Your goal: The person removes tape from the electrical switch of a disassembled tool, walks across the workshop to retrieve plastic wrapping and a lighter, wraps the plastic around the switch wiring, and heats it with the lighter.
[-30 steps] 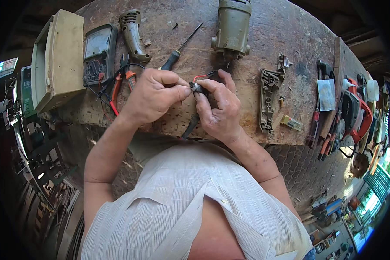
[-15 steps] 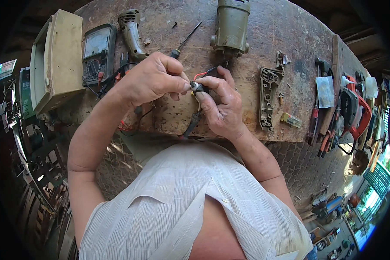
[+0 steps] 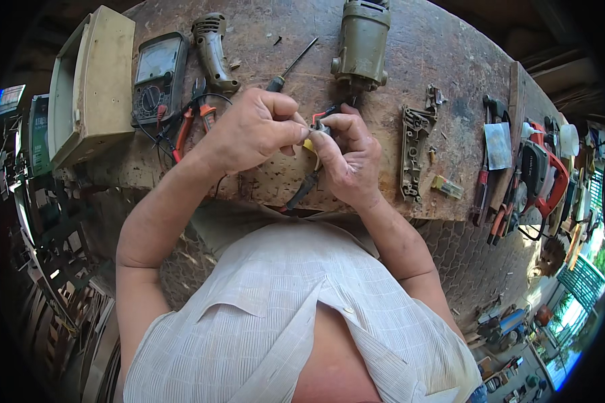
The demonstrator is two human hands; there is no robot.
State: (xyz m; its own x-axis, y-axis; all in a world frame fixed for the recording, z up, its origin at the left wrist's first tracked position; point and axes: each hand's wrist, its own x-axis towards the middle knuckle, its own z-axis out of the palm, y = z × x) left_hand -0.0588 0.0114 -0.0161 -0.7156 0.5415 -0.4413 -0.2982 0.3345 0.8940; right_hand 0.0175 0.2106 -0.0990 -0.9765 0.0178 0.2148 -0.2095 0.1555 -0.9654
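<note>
Above the near edge of the workbench [image 3: 410, 47], left hand [image 3: 252, 131] and right hand [image 3: 346, 158] pinch a small wired part [image 3: 318, 125] between fingertips, raised close for fine work.

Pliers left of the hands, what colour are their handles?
Orange-red handles, clearest in the head view.

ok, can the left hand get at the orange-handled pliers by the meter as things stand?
Probably yes. The orange-handled pliers lie uncovered on the workbench, just beside the left hand, with nothing between them. But that hand's fingers are pinching the small part together with the right hand.
</note>
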